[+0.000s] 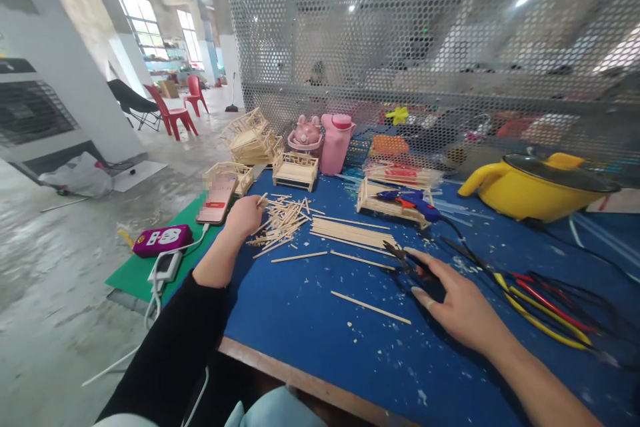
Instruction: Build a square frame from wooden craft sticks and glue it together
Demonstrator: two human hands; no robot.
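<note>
My left hand [245, 217] is closed, with a short wooden stick [262, 199] pinched at the fingertips. It hovers at the edge of a loose heap of cut sticks [287, 219]. My right hand [460, 303] is wrapped round dark-handled cutting pliers [400, 257], their jaws pointing left towards a row of long thin sticks [350, 232]. Below that row, a single stick [370, 307] lies apart on the blue tabletop [300, 320]. Behind the pliers, a blue glue gun [413, 201] rests on a small wooden stick frame [370, 197].
Finished-looking miniature stick benches [295, 170] stand at the back left, beside a pink jug [336, 143]. A yellow pot [540, 187] and coloured cables [545, 307] are on the right. A phone [219, 200] and purple box [163, 240] sit at left. Perforated metal mesh [400, 33] rises behind.
</note>
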